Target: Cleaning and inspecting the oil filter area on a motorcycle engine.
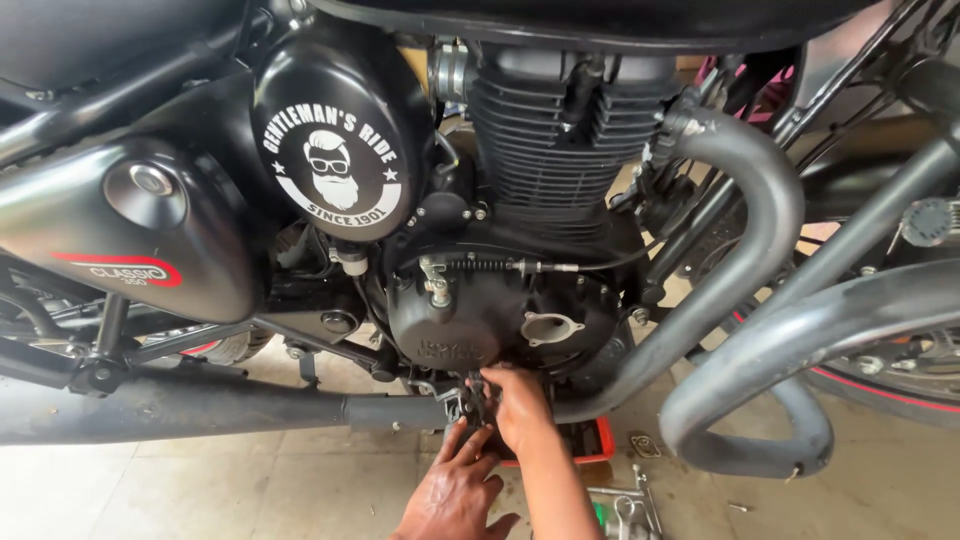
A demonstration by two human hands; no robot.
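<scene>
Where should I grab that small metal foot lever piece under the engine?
Grip the foot lever piece by its lower free end, coming from below and the floor side; its top sits against the engine case, and the exhaust pipe likely blocks the left.

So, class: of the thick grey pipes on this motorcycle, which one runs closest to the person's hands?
The exhaust pipe curving down from the finned cylinder: its lower end passes beside the right hand, whereas the looped crash guard bar sits further right.
</scene>
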